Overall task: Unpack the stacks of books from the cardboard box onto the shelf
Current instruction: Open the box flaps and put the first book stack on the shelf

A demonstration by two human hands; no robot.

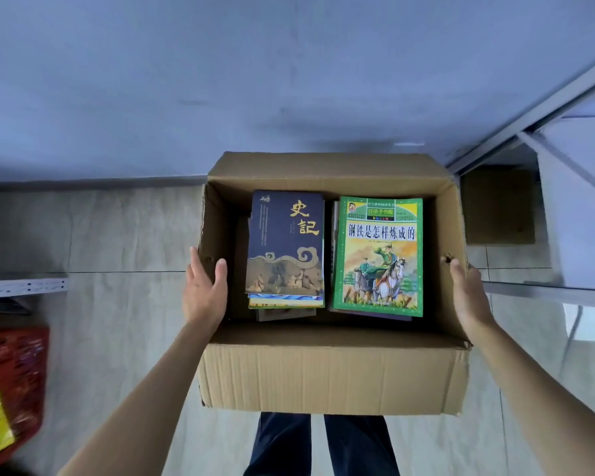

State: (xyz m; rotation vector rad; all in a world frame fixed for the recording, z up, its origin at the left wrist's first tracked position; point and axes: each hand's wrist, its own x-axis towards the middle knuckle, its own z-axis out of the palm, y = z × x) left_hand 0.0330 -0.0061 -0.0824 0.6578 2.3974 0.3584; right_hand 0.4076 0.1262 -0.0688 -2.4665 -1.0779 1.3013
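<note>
An open cardboard box (334,372) is held in front of me above the tiled floor. Inside it lie two stacks of books. The left stack is topped by a dark blue book (285,242) with gold characters. A green-bordered book (380,255) showing riders on horses tops the right stack. My left hand (205,286) grips the box's left wall, thumb inside and fingers outside. My right hand (468,290) presses against the box's right wall from outside. A white metal shelf (571,187) stands at the right.
A red crate (14,372) with yellow items sits at the lower left. A perforated white metal bar (24,286) lies at the left. A brown cardboard piece (498,207) rests under the shelf frame. The wall is close behind the box. My legs show below the box.
</note>
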